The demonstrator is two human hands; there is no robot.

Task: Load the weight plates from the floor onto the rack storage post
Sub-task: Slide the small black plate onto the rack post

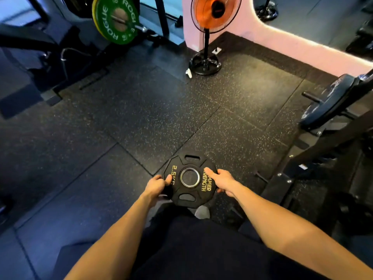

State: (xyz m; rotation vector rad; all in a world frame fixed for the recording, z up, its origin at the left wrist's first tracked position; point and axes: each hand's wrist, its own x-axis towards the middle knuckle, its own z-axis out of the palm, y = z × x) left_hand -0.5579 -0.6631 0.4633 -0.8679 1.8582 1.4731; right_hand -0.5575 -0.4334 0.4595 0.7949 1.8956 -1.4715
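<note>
At the near edge of the view, both bare forearms reach forward over dark clothing toward a small black weight plate (189, 179). The plate carries gold lettering, "2.5" on its left side and "HAMMER STRENGTH" on its right, with a metal-ringed centre hole and grip slots. The left hand (156, 184) grips the plate's left edge, fingers curled around the rim and thumb on the face. The right hand (221, 180) grips the right edge, thumb laid across the lettering and fingers tucked beneath. The plate is held face-up just above the floor (141, 122), in front of the person's knees.

The floor is black rubber tiling with pale flecks; seams between tiles are plainly visible. To the right, a black rack frame (331, 150) stands on the floor, with a dark plate (325, 104) already seated on a horizontal storage post (310, 97). Farther back, a pedestal fan (214, 13) with orange blades stands on a round base beside a pink wall (282, 43). At far left, a green plate marked "ROGUE" (116, 19) sits on a bar.
</note>
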